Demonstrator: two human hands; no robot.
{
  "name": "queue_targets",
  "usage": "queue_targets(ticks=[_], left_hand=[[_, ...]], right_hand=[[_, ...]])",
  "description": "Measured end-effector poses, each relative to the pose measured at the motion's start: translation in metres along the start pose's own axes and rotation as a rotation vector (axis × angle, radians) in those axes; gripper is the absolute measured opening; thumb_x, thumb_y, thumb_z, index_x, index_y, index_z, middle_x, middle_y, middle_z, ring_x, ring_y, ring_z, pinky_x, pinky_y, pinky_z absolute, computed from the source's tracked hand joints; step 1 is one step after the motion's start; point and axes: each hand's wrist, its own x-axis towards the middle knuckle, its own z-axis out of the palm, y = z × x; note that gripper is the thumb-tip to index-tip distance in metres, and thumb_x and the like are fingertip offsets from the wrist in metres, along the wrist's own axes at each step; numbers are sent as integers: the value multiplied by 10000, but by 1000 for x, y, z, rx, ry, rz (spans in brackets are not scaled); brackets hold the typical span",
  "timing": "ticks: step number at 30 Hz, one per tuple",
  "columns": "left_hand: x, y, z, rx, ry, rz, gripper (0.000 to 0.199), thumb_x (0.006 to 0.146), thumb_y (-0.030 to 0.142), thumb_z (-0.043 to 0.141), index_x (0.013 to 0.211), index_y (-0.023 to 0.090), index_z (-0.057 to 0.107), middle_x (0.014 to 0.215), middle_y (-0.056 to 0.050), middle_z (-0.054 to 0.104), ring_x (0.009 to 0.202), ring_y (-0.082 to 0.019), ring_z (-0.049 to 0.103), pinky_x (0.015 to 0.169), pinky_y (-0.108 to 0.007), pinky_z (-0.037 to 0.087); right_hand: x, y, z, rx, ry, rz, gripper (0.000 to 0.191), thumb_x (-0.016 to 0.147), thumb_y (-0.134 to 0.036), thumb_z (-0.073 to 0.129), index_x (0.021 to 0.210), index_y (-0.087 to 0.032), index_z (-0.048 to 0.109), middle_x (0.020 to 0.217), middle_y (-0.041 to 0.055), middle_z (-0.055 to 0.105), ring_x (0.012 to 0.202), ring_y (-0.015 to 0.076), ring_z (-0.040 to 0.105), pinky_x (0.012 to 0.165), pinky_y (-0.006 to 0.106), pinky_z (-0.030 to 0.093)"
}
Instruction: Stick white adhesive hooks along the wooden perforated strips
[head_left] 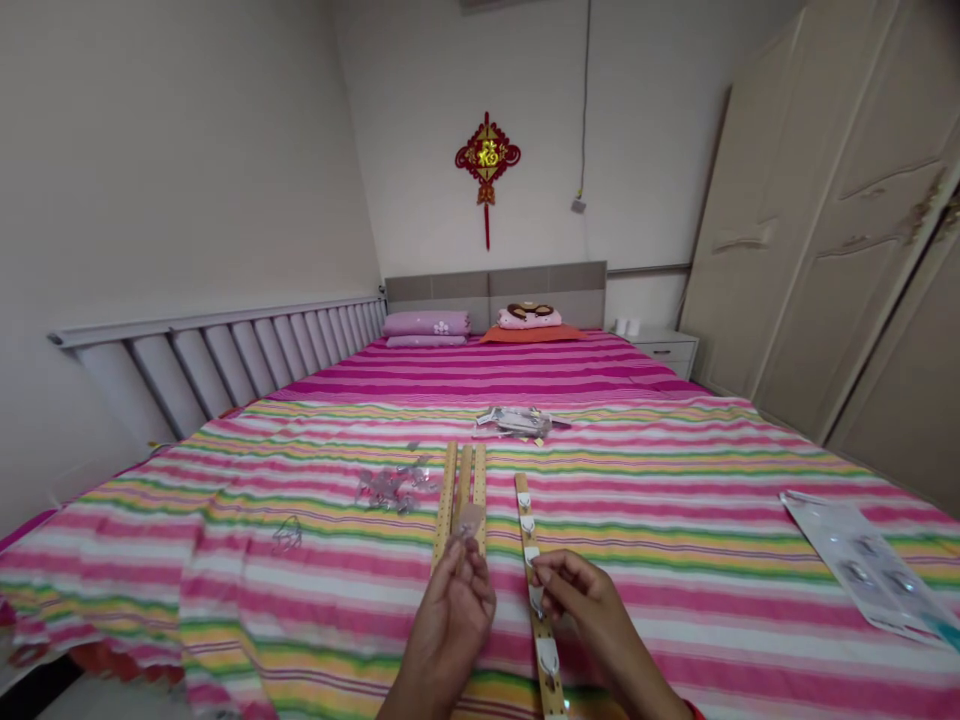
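Observation:
My left hand (456,615) is closed with its palm turned up, pinching a small clear plastic packet (469,520); anything inside the packet is too small to tell. To its right lies a narrow wooden strip (522,482) with several white hooks (549,656) set along it. My right hand (592,600) is closed in a pinch over the middle of this strip, beside one of the hooks. What its fingertips grip, if anything, is hidden. Behind my left hand lie three wooden strips (448,490) with small holes, side by side.
Loose clear packets (394,487) lie left of the strips on the striped bedspread (360,620). A plastic bag of parts (514,422) sits farther back. At the right is a blister pack (862,565); at the left, a thin clear piece (287,535). A bed rail (217,350) runs along the left.

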Motion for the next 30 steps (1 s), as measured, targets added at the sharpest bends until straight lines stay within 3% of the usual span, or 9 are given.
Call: queue_targets(ticks=[7, 12, 14, 17, 20, 23, 27, 30], left_hand=[[-10, -28, 0, -6, -112, -150, 66, 805, 151, 629, 844, 203, 623, 802, 13, 676, 639, -61, 639, 515, -139, 440], [-10, -44, 5, -25, -38, -215, 91, 805, 121, 614, 861, 193, 614, 722, 13, 672, 580, -64, 622, 462, -129, 403], [-8, -48, 2, 18, 3, -165, 139, 773, 108, 641, 874, 200, 614, 746, 11, 674, 588, -68, 618, 466, -132, 402], [-4, -48, -5, 228, -2, 83, 218, 679, 150, 734, 865, 204, 633, 779, 6, 658, 627, -79, 601, 498, -149, 418], [-3, -43, -12, 569, -9, 484, 230, 600, 271, 797, 774, 205, 663, 828, -13, 638, 769, -140, 598, 639, -214, 483], [-8, -39, -17, 888, -77, 858, 141, 635, 334, 765, 692, 230, 689, 905, -51, 610, 934, -218, 573, 795, -299, 488], [-18, -41, -20, 1177, -141, 1046, 67, 740, 333, 676, 745, 291, 728, 878, -71, 583, 930, -236, 552, 850, -353, 473], [-19, -47, -22, 1228, -124, 1163, 83, 758, 291, 666, 764, 319, 744, 836, -67, 602, 865, -216, 555, 822, -334, 469]], right_hand=[[-4, -11, 11, -18, -1, -68, 393, 539, -472, 829, 800, -191, 744, 631, 9, 670, 503, 120, 516, 503, 250, 420], [-4, -11, 15, 35, 34, -72, 369, 521, -456, 840, 751, -189, 733, 645, 10, 675, 517, 120, 524, 514, 246, 427], [-5, -13, 15, 61, 84, -70, 376, 521, -460, 837, 749, -186, 719, 608, -8, 641, 489, 108, 496, 485, 235, 402], [-8, -19, 12, 86, 130, -81, 355, 569, -478, 808, 726, -182, 690, 560, -29, 580, 468, 99, 462, 463, 226, 368], [-12, -22, 10, 65, 104, -86, 344, 628, -494, 768, 636, -176, 637, 512, -35, 534, 460, 91, 441, 465, 219, 349], [-16, -21, 10, 28, 53, -62, 366, 646, -510, 752, 613, -174, 610, 478, -41, 504, 444, 86, 419, 446, 213, 314], [-18, -18, 12, 19, 22, -49, 368, 657, -518, 744, 634, -174, 613, 483, -41, 508, 433, 82, 414, 440, 215, 306], [-18, -17, 13, 18, 26, -32, 379, 624, -518, 767, 628, -172, 613, 484, -43, 516, 408, 75, 405, 424, 213, 294]])
